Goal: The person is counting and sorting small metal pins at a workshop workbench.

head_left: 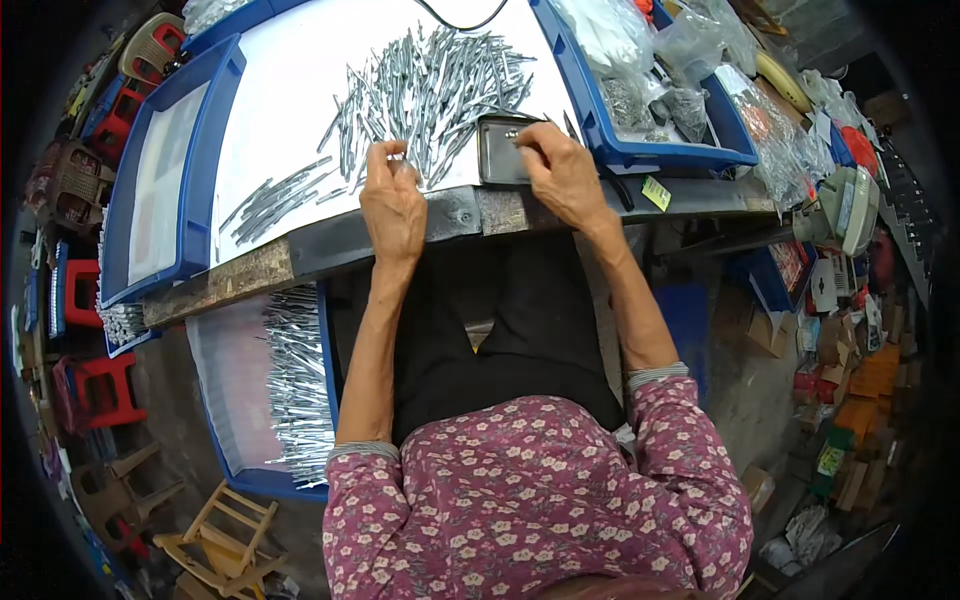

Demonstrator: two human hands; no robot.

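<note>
A large heap of thin silvery metal rods lies on the white work surface. At the heap's near edge, my left hand is closed, thumb and fingers curled together; what they hold, if anything, is too small to name. My right hand pinches over the right side of a small dark metal tray, its fingertips beside tiny shiny pieces in it. Whatever sits between those fingertips is hidden. Left of my left hand, a smaller group of rods is spread loosely.
A blue tray with a pale lining stands at the left. Another blue tray at the right holds plastic bags and small parts. Below the table's worn front edge, a blue crate contains many rods. A black cable crosses the far side.
</note>
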